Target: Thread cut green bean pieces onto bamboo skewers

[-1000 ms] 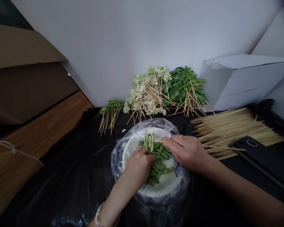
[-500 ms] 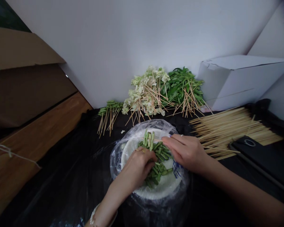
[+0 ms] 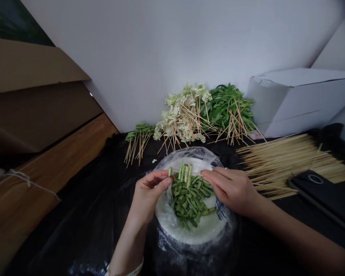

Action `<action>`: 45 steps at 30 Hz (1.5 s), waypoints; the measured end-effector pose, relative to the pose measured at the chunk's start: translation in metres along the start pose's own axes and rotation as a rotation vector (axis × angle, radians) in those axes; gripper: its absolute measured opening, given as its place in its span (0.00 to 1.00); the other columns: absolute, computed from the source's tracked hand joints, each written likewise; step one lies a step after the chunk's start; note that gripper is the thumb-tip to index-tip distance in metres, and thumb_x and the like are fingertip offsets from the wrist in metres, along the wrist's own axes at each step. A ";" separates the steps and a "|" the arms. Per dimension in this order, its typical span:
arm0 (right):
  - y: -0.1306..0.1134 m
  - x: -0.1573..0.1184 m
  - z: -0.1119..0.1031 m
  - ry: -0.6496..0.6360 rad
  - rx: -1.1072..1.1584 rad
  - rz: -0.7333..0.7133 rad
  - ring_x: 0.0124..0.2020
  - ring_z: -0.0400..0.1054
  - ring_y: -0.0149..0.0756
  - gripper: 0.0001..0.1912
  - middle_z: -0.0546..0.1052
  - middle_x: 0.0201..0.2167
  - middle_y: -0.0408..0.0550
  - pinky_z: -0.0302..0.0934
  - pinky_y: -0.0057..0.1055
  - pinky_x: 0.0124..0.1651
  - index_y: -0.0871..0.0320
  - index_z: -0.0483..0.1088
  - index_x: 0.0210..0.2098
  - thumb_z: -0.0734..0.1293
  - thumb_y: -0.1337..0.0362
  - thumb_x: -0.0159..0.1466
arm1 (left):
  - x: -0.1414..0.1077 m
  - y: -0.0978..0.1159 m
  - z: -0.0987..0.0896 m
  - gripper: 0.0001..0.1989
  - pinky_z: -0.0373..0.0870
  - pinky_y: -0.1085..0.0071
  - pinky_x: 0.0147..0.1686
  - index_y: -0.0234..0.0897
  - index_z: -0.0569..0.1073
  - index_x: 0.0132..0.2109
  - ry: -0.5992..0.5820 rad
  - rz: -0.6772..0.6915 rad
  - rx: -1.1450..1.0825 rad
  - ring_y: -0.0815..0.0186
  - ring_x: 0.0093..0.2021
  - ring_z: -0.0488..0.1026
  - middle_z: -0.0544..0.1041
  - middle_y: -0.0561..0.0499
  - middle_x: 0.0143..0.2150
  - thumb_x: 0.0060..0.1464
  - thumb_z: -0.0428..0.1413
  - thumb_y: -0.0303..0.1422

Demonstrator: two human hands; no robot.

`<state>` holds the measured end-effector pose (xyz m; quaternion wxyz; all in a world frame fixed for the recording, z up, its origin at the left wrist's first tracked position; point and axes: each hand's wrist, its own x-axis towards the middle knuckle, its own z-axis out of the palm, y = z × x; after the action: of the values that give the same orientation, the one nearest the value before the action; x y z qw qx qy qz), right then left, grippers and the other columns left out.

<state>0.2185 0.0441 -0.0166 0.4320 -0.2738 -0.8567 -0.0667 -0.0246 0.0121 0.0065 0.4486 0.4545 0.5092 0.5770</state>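
Note:
My right hand (image 3: 232, 188) pinches a thin wooden skewer (image 3: 197, 171) that lies level over the bowl. Several short green bean pieces (image 3: 185, 174) are threaded side by side on it. At the skewer's left end, my left hand (image 3: 149, 191) pinches one more bean piece (image 3: 170, 171) between thumb and fingers. Below both hands, a white bowl (image 3: 186, 238) lined with clear plastic holds a heap of cut green beans (image 3: 191, 203).
Behind the bowl lie skewered beans (image 3: 140, 132), skewered pale leaves (image 3: 175, 115) and skewered dark greens (image 3: 224, 103). Bare skewers (image 3: 287, 161) and a black phone (image 3: 319, 191) are on the right. A white box (image 3: 310, 96) and a cardboard box (image 3: 40, 111) flank the black sheet.
My left hand has come up out of the bean heap to the skewer's left end with a bean piece. My right hand still holds the skewer. The whole view has shifted slightly.

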 end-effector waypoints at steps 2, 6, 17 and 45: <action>0.000 -0.001 0.001 0.006 -0.003 -0.012 0.28 0.68 0.31 0.10 0.75 0.29 0.47 0.59 0.28 0.31 0.63 0.74 0.43 0.61 0.73 0.68 | 0.000 -0.001 0.001 0.12 0.72 0.80 0.34 0.39 0.83 0.34 0.020 -0.058 -0.133 0.72 0.33 0.77 0.83 0.52 0.32 0.38 0.73 0.33; -0.001 -0.002 0.001 0.003 0.008 -0.027 0.27 0.67 0.30 0.10 0.74 0.28 0.45 0.58 0.28 0.30 0.63 0.73 0.44 0.61 0.73 0.67 | -0.001 -0.002 0.003 0.15 0.72 0.81 0.30 0.39 0.83 0.32 0.043 -0.145 -0.294 0.72 0.31 0.77 0.82 0.53 0.29 0.33 0.75 0.33; -0.003 -0.002 0.002 -0.035 -0.010 -0.039 0.25 0.63 0.30 0.13 0.71 0.25 0.44 0.55 0.29 0.29 0.63 0.74 0.44 0.59 0.76 0.66 | -0.001 -0.003 0.011 0.16 0.70 0.82 0.28 0.37 0.83 0.32 0.039 -0.150 -0.324 0.75 0.27 0.73 0.81 0.54 0.28 0.31 0.75 0.31; -0.001 -0.003 0.004 -0.050 -0.078 -0.044 0.24 0.62 0.30 0.13 0.71 0.25 0.43 0.52 0.31 0.27 0.61 0.74 0.41 0.58 0.75 0.66 | -0.003 -0.013 0.011 0.09 0.71 0.76 0.38 0.39 0.83 0.36 -0.031 -0.031 -0.063 0.70 0.33 0.76 0.84 0.51 0.34 0.45 0.70 0.34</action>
<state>0.2165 0.0429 -0.0210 0.3980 -0.2730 -0.8698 -0.1028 -0.0121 0.0120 -0.0061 0.4795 0.4412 0.4908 0.5784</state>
